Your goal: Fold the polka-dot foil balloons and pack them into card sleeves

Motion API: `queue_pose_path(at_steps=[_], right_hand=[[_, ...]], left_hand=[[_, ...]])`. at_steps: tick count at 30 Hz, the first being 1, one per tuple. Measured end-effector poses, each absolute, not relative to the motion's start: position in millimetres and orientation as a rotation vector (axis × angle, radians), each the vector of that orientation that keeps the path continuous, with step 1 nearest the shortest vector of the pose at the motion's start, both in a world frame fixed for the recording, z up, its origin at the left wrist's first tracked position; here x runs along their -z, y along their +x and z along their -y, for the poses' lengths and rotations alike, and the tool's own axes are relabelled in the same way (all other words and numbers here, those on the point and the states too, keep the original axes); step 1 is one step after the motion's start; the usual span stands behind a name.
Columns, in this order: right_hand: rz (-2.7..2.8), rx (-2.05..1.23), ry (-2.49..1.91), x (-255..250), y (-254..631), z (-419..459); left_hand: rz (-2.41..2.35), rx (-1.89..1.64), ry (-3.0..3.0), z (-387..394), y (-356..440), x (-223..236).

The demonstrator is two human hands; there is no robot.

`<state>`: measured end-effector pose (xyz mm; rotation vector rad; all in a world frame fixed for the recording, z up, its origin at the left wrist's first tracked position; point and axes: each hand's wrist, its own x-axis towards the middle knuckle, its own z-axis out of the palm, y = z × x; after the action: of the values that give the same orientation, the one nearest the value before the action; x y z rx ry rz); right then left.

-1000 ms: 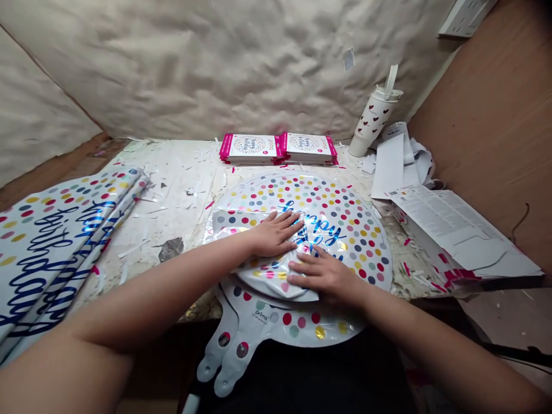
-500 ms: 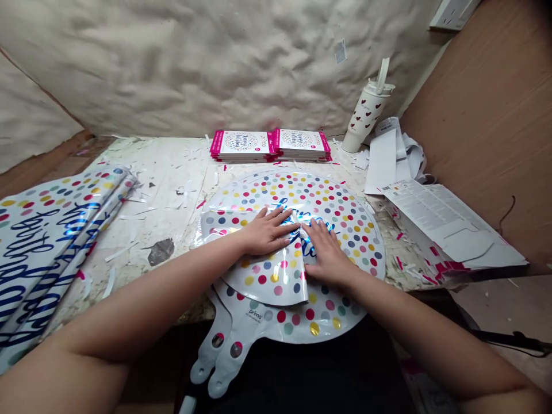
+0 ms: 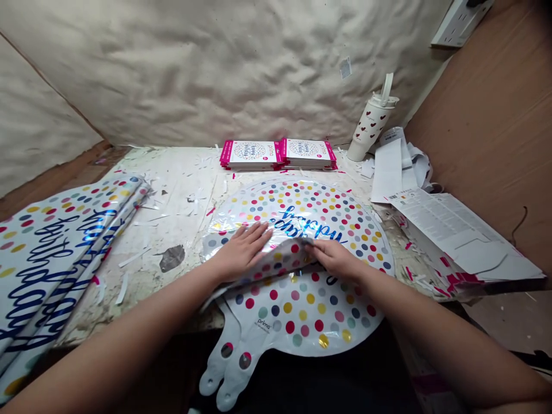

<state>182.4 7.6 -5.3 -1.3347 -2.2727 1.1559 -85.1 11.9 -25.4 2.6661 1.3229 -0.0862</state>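
Observation:
Flat polka-dot foil balloons (image 3: 310,305) with blue lettering lie in a pile before me, their tails hanging over the table's front edge. On top is a partly folded foil balloon (image 3: 282,259), its near part raised in a fold. My left hand (image 3: 241,250) rests on the left of this fold, fingers stretched out flat. At the fold's right end, my right hand (image 3: 336,257) pinches the edge between thumb and fingers. Part of the blue lettering is hidden under the fold.
More dotted foil balloons (image 3: 52,259) lie in a loose heap at the left. Two stacks of pink-and-white packets (image 3: 254,154) stand at the back, near a white tumbler (image 3: 373,123) with hearts. Paper sheets (image 3: 461,230) lie at the right; paper scraps litter the table (image 3: 172,195).
Both hands lay flat on the folded balloon; it was smoothed out half a second ago. Now my right hand has lifted and folded its edge, and my left hand has shifted left.

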Motion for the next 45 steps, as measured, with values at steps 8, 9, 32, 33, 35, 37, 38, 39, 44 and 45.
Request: queue_pose_path(at_steps=[8,9,32,33,35,37,38,39,44,45], right_hand=[[2.087,-1.129,-1.974,-1,139,-62],[2.092,-1.101,-2.008,0,137,-65],[2.581,-0.090,-0.579,7,165,44],[2.479,-0.149,-0.672,11,171,48],[2.244,-0.279,-1.033,21,186,50],[2.112,-0.415,-1.301,29,201,47],[2.132,-0.452,-1.316,32,208,45],[2.199,-0.444,-1.248,32,213,44],[2.705,-0.356,-0.547,28,222,49],[2.748,-0.421,-0.517,26,223,51]], left_hand=[[-1.864,-0.306,2.126,-2,-161,-9],[-1.990,-0.447,2.086,6,-154,-16],[-1.655,-0.087,2.348,55,-54,8],[-1.613,-0.123,2.351,53,-52,9],[-1.449,-0.170,2.380,52,-50,13],[-1.252,-0.161,2.436,50,-48,16],[-1.159,-0.138,2.471,48,-47,17],[-1.070,-0.111,2.508,47,-45,17],[-0.737,-0.066,2.640,48,-42,19],[-0.721,-0.114,2.646,52,-43,19]])
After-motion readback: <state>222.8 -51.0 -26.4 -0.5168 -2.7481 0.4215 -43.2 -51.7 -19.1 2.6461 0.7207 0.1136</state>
